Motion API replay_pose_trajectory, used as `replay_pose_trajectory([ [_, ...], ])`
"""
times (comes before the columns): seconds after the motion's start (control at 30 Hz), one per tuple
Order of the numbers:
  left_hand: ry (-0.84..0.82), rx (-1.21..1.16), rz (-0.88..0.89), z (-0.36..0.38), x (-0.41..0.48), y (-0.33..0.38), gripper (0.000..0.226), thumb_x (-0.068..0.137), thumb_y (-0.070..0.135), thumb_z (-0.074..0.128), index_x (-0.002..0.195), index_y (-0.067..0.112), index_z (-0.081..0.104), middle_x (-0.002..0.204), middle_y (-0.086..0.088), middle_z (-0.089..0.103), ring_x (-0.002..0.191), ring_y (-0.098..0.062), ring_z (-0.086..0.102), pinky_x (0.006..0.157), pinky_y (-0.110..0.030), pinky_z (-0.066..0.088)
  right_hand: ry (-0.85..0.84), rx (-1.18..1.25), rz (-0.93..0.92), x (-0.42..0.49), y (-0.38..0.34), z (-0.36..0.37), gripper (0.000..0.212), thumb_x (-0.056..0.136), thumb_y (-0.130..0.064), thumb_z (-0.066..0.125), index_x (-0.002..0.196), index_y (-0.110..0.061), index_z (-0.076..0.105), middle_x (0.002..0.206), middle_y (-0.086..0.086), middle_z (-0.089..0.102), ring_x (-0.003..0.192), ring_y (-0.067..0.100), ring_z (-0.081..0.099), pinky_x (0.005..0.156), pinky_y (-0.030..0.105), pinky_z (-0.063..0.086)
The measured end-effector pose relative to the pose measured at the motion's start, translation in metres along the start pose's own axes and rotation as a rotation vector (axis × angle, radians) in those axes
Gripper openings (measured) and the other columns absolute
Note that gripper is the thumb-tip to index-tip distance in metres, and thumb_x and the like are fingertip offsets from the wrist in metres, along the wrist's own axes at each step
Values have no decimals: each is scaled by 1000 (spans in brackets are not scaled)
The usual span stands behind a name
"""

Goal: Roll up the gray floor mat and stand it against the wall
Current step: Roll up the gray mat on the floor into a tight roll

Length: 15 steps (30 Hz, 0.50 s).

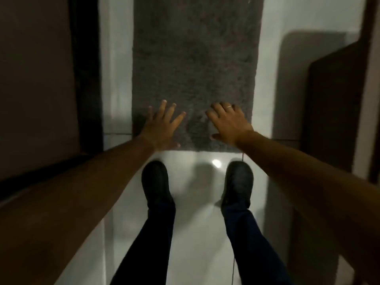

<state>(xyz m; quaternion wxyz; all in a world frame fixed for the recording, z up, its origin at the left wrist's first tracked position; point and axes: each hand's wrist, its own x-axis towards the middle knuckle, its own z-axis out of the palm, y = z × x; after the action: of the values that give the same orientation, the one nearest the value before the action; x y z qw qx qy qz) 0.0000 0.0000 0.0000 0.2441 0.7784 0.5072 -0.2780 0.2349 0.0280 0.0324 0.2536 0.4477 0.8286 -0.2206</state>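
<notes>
- The gray floor mat [195,64] is lying flat on the white tiled floor [197,202], running away from the person down a narrow passage between a dark door [41,79] on the left and a brown panel [331,112] on the right.
- No part of the mat is curling or turning over yet, so the rolling is not looking started; the whole roll and the standing against the wall are looking to be left.
- The near short edge of the mat is sitting just ahead of the person's black shoes [156,182], which are standing on bare tile, apart from the mat.
- The left hand [162,124] is reaching down over the near left corner with fingers spread wide and palm facing down; its grip is released, holding nothing.
- The right hand [228,122], wearing a ring, is reaching over the near right part of the mat, palm down, fingers loosely curved and the thumb down by the near edge.
- Its grip is also looking released, with nothing pinched; whether either palm is pressing on the pile or hovering just above it, I cannot tell.
- Both arms are stretching forward and down, nearly straight, as the person is bending over the near end.
- To my eye, the hands are getting placed to take up that near edge and begin the first turn.
</notes>
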Motion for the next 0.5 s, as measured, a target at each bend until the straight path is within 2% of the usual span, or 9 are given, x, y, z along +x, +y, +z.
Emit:
replay_pose_trajectory([
  [0.07, -45, 20, 9, 55, 24, 5, 109, 77, 70, 64, 156, 28, 0, 165, -13, -2, 149, -40, -7, 113, -71, 10, -9, -30, -10, 22, -4, 56, 76, 85, -45, 68, 145, -13, 35, 150, 18, 34, 136, 40, 32, 107, 57, 33],
  [0.17, -133, 65, -8, 137, 50, 7, 110, 80, 68, 63, 156, 30, -6, 165, -11, -11, 149, -40, -12, 114, -72, 10, -21, -66, -26, 36, -4, 138, 71, 85, -42, 67, 142, -11, 39, 142, 17, 41, 128, 40, 38, 101, 55, 37],
  [0.27, -110, 113, -23, 184, 73, 5, 111, 80, 67, 64, 155, 31, -9, 165, -13, -12, 148, -43, -10, 111, -75, 14, -34, -112, -25, 48, 0, 192, 74, 82, -44, 70, 142, -14, 39, 142, 17, 42, 126, 40, 39, 100, 55, 37],
  [0.37, 6, 187, 10, 201, 81, -7, 103, 81, 63, 65, 156, 34, 1, 165, -15, 4, 147, -44, 7, 106, -74, 26, -64, -163, 3, 49, 1, 218, 75, 78, -44, 74, 140, -16, 42, 143, 17, 43, 124, 40, 42, 97, 54, 39],
  [0.43, 45, 231, 87, 197, 83, -19, 89, 87, 59, 61, 156, 34, 10, 163, -17, 18, 143, -45, 22, 99, -69, 37, -77, -176, 13, 48, 3, 222, 70, 80, -39, 72, 140, -17, 43, 144, 18, 43, 124, 40, 43, 97, 54, 39],
  [0.5, 60, 224, 147, 186, 83, -29, 70, 94, 49, 57, 154, 29, 27, 158, -19, 29, 138, -47, 33, 92, -64, 44, -72, -182, 19, 48, 4, 216, 59, 85, -33, 67, 139, -18, 47, 142, 17, 46, 122, 40, 46, 96, 54, 39],
])
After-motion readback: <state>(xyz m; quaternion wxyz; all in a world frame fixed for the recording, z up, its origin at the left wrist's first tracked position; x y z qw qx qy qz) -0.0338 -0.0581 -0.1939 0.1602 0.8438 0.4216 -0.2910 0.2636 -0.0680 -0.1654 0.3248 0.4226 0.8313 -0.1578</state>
